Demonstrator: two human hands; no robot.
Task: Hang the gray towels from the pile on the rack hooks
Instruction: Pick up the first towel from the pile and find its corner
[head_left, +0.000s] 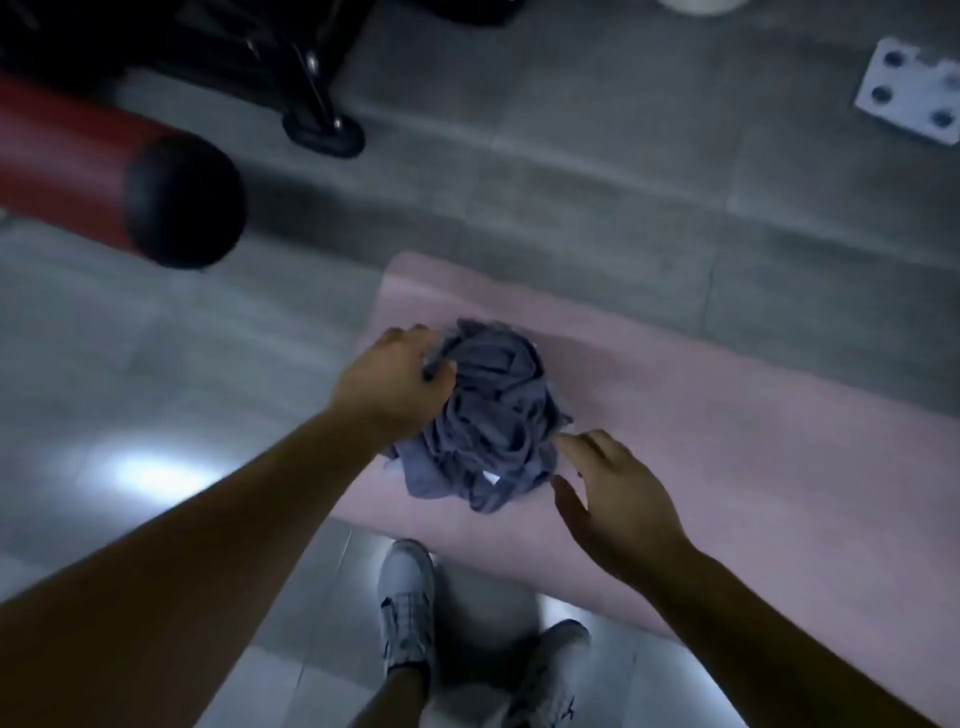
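The pile of gray towels lies in a crumpled heap on a pink mat spread over the tiled floor, directly ahead of the person's white shoes. The towels are bunched and twisted together, so how many there are cannot be told.

The left hand is at the far left edge of the heap. Its grip is narrow, with fingers curled into the cloth, holding a fold of towel. The right hand is at the near right edge with a wide grip: fingers spread and straight, fingertips at or just short of the cloth, holding nothing.

As for progress, the work looks to be at its very start, or at the start of one more round. No towel is lifted free of the heap, none is separated out, and no hung towel shows. No rack hooks are in view. A black wheeled frame stands at the top of the view, but whether it belongs to the rack cannot be told. What remains, by my reading, is nearly everything: pull one towel loose, carry it to the rack, hook it, and repeat until the mat is bare.

A red cylinder with a black end juts in from the left, and a white plate with four holes lies on the floor at far right.
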